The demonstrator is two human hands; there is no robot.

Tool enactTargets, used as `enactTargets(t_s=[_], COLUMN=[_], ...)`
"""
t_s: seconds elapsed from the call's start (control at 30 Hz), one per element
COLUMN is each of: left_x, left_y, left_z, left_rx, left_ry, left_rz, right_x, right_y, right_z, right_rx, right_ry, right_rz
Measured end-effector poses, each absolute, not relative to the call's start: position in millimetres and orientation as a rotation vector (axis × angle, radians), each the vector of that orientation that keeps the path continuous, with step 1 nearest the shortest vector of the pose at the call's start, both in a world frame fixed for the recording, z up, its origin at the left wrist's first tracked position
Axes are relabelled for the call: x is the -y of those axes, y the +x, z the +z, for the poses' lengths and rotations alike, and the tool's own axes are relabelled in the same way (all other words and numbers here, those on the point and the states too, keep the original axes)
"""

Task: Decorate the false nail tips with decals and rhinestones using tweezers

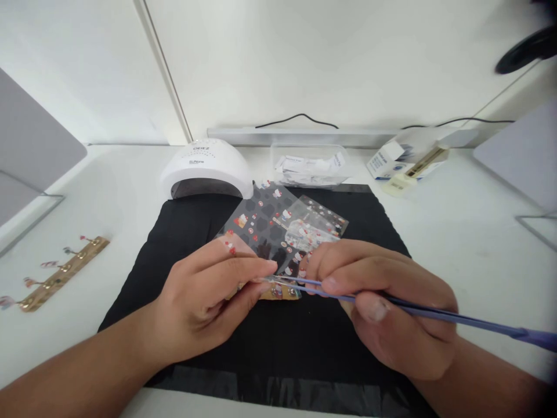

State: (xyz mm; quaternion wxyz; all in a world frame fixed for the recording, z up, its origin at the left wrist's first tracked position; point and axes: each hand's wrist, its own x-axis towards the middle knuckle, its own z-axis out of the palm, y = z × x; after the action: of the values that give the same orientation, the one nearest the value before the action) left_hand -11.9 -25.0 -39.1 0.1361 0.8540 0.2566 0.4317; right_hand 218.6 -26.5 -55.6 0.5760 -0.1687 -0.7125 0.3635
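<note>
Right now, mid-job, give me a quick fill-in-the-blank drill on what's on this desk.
1. The right hand grips thin blue tweezers whose tips point toward the ____ hand.
2. Both hands work above a ____ mat.
3. The white nail lamp stands at the mat's far ____ corner.
4. The gold strip with painted nail tips lies on the white table, ____ of the mat.

Missing words: left; black; left; left
</note>
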Motion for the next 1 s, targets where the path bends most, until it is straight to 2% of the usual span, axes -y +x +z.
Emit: enactTargets(t_s=[0.53,1.0], left_x=[25,26], left_y=[-13,-13], left_z=[-38,-37], left_rx=[-0.735,-0.819], left_ry=[2.511,2.418], left_rz=[1.254,1.257], right_x=[27,36], right_y=[216,212], right_z=[-55,-52], right_rx=[1.569,1.555], right_ry=[-0.417,-0.465], right_rz=[1.042,0.931])
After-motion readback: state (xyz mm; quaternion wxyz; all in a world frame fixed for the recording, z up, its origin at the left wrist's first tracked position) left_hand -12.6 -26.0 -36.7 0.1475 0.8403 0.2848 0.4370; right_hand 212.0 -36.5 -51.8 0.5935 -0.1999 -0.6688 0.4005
